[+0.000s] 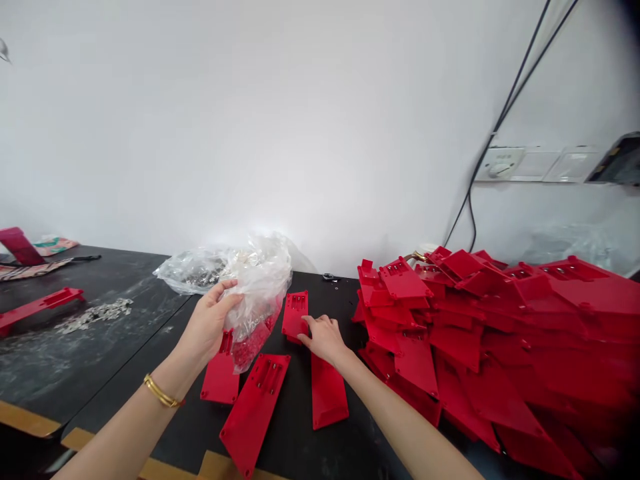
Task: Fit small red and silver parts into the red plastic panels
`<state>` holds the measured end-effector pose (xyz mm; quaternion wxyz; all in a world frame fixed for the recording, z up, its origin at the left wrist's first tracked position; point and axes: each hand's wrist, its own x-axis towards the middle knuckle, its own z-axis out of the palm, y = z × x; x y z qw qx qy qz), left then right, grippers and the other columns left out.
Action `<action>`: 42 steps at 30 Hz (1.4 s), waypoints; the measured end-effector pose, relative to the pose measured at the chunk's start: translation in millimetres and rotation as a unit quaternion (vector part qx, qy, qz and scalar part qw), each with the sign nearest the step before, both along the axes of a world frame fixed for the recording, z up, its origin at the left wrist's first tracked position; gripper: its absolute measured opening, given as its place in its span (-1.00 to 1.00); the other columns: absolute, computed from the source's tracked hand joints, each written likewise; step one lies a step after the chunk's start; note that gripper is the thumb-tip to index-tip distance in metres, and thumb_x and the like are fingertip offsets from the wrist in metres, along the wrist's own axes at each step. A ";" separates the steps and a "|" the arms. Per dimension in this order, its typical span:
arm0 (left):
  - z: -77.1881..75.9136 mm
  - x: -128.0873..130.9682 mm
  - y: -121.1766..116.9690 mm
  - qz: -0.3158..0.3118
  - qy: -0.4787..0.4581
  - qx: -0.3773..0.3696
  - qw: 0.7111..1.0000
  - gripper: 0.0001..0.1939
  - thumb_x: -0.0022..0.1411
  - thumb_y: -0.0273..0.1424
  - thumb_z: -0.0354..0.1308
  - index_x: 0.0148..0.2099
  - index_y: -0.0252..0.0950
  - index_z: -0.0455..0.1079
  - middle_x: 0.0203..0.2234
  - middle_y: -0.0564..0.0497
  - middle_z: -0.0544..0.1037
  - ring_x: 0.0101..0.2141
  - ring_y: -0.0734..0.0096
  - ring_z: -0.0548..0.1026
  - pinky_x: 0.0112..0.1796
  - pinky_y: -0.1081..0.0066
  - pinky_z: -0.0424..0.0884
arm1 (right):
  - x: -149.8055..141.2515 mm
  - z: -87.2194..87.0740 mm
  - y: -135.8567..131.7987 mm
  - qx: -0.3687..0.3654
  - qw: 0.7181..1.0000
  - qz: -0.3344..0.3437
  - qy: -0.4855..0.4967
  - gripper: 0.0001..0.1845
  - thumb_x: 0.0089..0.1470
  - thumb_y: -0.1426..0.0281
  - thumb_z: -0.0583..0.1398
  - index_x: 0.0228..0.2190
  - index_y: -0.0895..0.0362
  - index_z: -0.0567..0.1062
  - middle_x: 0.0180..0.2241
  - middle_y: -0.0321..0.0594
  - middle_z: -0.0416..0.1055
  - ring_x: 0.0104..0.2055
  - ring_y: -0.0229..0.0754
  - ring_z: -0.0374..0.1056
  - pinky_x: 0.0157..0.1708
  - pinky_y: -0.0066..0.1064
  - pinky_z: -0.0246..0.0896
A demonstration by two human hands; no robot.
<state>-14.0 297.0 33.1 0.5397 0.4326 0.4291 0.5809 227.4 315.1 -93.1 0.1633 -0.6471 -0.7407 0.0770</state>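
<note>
Left hand (209, 325) is gripping a clear plastic bag (257, 280); its contents are staying hard to make out, and it's covering part of one loose red panel (220, 382). Right hand's (326, 339) thumb and fingers are touching the far red panel (295, 320), mid-table just right of the bag; can't tell if they're pinching it. Right hand is also overlapping another panel (329, 400). Frame edge is cutting off the red pile (460, 340), right side, blurring too. Metal pieces (97, 315) are lying left. Counting four loose panels near the hands; pile's overlapping too much to count.
</note>
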 end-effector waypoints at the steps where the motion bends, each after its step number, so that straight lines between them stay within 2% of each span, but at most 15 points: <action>1: 2.4 -3.6 -4.4 0.013 0.001 0.002 1.000 -0.54 -0.13 -0.36 0.39 -0.13 -0.22 0.36 -0.48 0.14 0.55 -0.60 0.49 0.47 -0.65 0.55 0.38 | -4.8 -0.2 4.3 -0.008 1.000 0.007 -0.010 -0.60 0.21 0.19 0.24 0.00 0.14 0.45 0.00 -0.12 0.43 0.06 0.03 0.35 0.07 0.05 0.22; 9: 16.8 -20.3 -47.9 0.102 0.012 0.008 0.995 -0.50 -0.21 -0.38 0.43 -0.14 -0.26 0.42 -0.48 0.13 0.57 -0.58 0.52 0.46 -0.60 0.57 0.40 | -49.1 1.3 25.7 -0.036 0.996 0.073 -0.036 -0.65 0.24 0.23 0.22 -0.02 0.16 0.46 0.01 -0.12 0.43 0.03 -0.02 0.39 0.03 0.00 0.30; 13: 13.9 -11.5 -55.6 0.101 0.015 0.026 0.994 -0.54 -0.17 -0.39 0.41 -0.15 -0.26 0.42 -0.49 0.14 0.56 -0.58 0.54 0.46 -0.56 0.57 0.40 | -44.7 8.2 19.6 -0.020 0.995 0.094 -0.019 -0.58 0.27 0.19 0.18 0.07 0.13 0.41 0.06 -0.10 0.40 0.06 0.00 0.37 0.05 0.01 0.29; 17: 13.7 8.3 -49.0 0.065 0.027 0.039 0.997 -0.54 -0.14 -0.38 0.38 -0.12 -0.26 0.41 -0.50 0.13 0.55 -0.57 0.50 0.46 -0.54 0.52 0.43 | 0.0 11.4 -7.2 0.003 0.998 0.051 -0.021 -0.59 0.28 0.23 0.18 0.10 0.11 0.38 0.11 -0.09 0.37 0.12 0.03 0.33 0.09 0.04 0.25; 21: 17.3 34.5 -38.1 0.029 0.052 0.053 0.997 -0.54 -0.17 -0.38 0.38 -0.14 -0.30 0.42 -0.53 0.13 0.52 -0.60 0.54 0.42 -0.58 0.57 0.34 | 42.3 3.0 -35.2 -0.035 0.999 0.014 -0.034 -0.68 0.26 0.27 0.21 0.00 0.15 0.45 0.00 -0.12 0.44 -0.01 -0.05 0.42 -0.03 -0.06 0.37; 26: 17.9 65.0 -26.7 -0.017 0.101 0.066 0.993 -0.51 -0.17 -0.38 0.38 -0.11 -0.31 0.44 -0.52 0.12 0.53 -0.63 0.57 0.39 -0.62 0.58 0.24 | 55.0 -6.3 -48.4 -0.057 0.998 -0.014 -0.020 -0.74 0.28 0.29 0.20 -0.07 0.16 0.48 -0.06 -0.15 0.48 -0.08 -0.11 0.45 -0.07 -0.13 0.41; 31: 20.3 78.2 -13.6 -0.020 0.133 0.083 0.987 -0.54 -0.09 -0.36 0.37 -0.09 -0.32 0.44 -0.52 0.12 0.51 -0.65 0.60 0.34 -0.65 0.60 0.16 | 54.5 -1.4 -40.2 -0.062 0.998 -0.028 -0.012 -0.74 0.27 0.29 0.20 -0.08 0.18 0.48 -0.09 -0.16 0.49 -0.11 -0.12 0.47 -0.11 -0.16 0.43; 37: 21.4 65.5 6.6 -0.002 0.154 0.082 0.985 -0.50 -0.11 -0.33 0.40 -0.06 -0.27 0.45 -0.43 0.11 0.52 -0.57 0.55 0.41 -0.58 0.57 0.31 | 54.3 11.3 -12.5 -0.051 0.996 -0.074 -0.004 -0.70 0.28 0.29 0.20 -0.02 0.19 0.45 -0.06 -0.13 0.47 -0.13 -0.12 0.47 -0.13 -0.17 0.44; 42: 27.4 58.1 12.0 0.008 0.162 0.085 0.983 -0.51 -0.08 -0.31 0.41 -0.05 -0.25 0.46 -0.37 0.11 0.51 -0.55 0.60 0.40 -0.54 0.58 0.33 | 50.6 13.2 17.0 -0.054 0.993 -0.106 0.010 -0.69 0.28 0.29 0.20 -0.01 0.19 0.44 -0.06 -0.13 0.47 -0.12 -0.12 0.46 -0.13 -0.17 0.44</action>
